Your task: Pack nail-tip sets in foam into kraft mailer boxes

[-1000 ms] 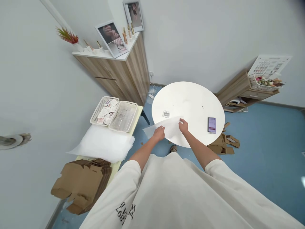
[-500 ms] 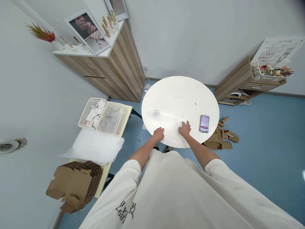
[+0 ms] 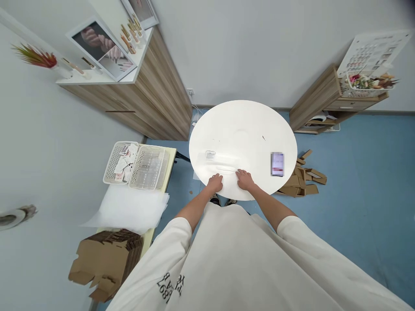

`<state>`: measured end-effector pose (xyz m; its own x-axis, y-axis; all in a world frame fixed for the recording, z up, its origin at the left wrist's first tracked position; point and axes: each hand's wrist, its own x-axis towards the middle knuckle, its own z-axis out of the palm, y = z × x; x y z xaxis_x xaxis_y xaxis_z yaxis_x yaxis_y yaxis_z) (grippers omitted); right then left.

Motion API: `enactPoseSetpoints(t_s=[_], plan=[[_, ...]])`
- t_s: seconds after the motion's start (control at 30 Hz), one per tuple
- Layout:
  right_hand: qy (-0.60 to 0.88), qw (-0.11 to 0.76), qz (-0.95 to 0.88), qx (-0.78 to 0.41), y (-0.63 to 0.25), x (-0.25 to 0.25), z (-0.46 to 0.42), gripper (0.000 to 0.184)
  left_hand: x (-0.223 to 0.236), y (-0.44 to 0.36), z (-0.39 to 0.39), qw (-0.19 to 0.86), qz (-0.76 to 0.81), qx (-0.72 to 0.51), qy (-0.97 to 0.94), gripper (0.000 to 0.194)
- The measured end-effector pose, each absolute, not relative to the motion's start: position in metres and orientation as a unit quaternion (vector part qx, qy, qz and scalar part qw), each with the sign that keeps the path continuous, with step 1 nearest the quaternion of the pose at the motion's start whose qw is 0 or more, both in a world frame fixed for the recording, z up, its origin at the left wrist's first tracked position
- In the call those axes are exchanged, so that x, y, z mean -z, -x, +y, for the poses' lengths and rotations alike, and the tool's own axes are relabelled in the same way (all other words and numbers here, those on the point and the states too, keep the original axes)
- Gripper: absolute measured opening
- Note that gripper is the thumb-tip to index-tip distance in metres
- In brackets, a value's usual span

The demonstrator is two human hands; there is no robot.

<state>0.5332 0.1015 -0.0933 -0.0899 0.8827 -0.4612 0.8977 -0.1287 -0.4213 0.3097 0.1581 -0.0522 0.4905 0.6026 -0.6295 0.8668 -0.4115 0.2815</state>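
Observation:
A thin white foam sheet point(image 3: 228, 162) lies on the round white table point(image 3: 246, 119), humped into a soft fold between my hands. My left hand point(image 3: 215, 183) is closed on its near left part, fingers bent. Opposite it, my right hand point(image 3: 245, 179) has its fingers together and pressed on the sheet at the fold's right end. A small clear plastic box point(image 3: 210, 154) rests on the table's left side, beyond my left hand; whether the sheet lies under or over it, I cannot tell.
A phone-like purple device point(image 3: 277, 164) lies at the table's right. On a side table at left are white baskets point(image 3: 121, 162), a stack of foam sheets point(image 3: 129, 207) and folded cardboard boxes point(image 3: 103, 261). Cardboard pieces point(image 3: 300, 179) lie on the floor. Wooden cabinets point(image 3: 165, 86) stand behind.
My right hand has moved left, closer to my left hand. The sheet between them has buckled up into a fold. My left hand has hardly moved. The view has shifted slightly.

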Motion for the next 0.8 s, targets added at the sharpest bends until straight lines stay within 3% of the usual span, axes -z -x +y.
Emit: enactPoseSetpoints(t_s=[0.43,0.8], plan=[[-0.838,-0.055,0.43,0.333,-0.541,0.093,0.109,0.057,0.047,-0.319,0.184,0.295,0.422,0.21,-0.831,0.047],[-0.771,0.002,0.535,0.345,-0.498,0.087,0.12,0.06,0.051,-0.321,0.194,0.285,0.394,0.216,-0.846,0.045]])
